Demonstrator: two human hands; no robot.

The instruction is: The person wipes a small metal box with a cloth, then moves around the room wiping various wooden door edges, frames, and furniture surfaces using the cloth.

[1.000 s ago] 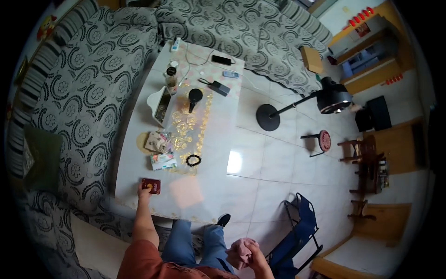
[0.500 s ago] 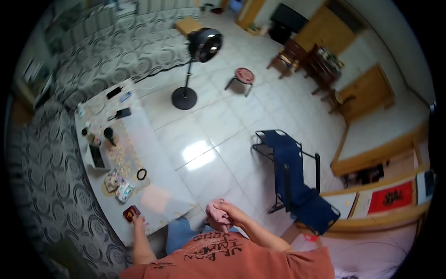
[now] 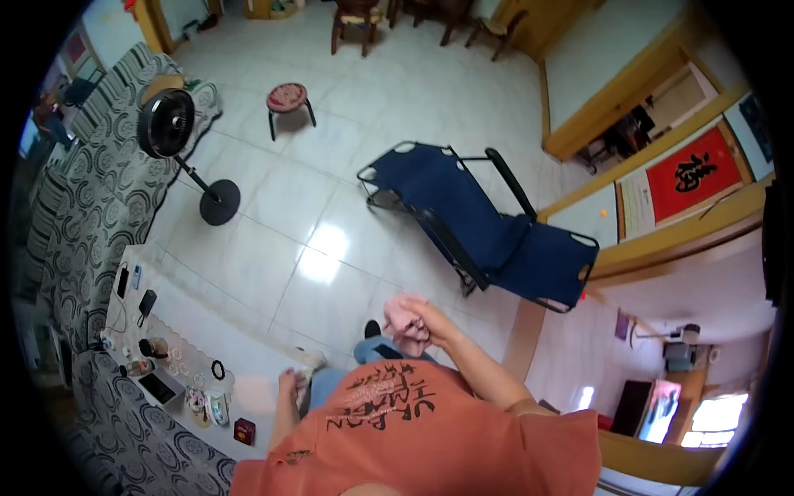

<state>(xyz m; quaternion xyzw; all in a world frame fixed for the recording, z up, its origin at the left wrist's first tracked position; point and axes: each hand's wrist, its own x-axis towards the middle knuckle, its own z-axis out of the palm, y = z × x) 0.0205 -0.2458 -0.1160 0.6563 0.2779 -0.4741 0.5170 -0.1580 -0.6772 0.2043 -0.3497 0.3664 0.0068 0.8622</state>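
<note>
My right hand (image 3: 432,321) is closed round a crumpled pink cloth (image 3: 403,324), held in front of my body above the floor. By the near edge of the low table (image 3: 273,351) is my left hand (image 3: 289,382), close to my jeans; its fingers are too small and blurred to make out. The dark red box (image 3: 244,431) lies on the table, apart from that hand. Farther along the tabletop are a black beaded bracelet (image 3: 217,369), a tissue pack (image 3: 217,408), a white tray (image 3: 161,386) and a dark phone (image 3: 123,282).
A blue folding recliner (image 3: 471,207) stands ahead to the right. The black standing fan (image 3: 219,202) is beside the patterned sofa (image 3: 107,174) on the left. Beyond them is a round red stool (image 3: 287,97). A doorway and a red wall hanging (image 3: 695,174) are at the right.
The view has swung right, away from the table. My left hand has let go of the dark red box and moved back to the table's edge. The pink cloth has stayed in my right hand.
</note>
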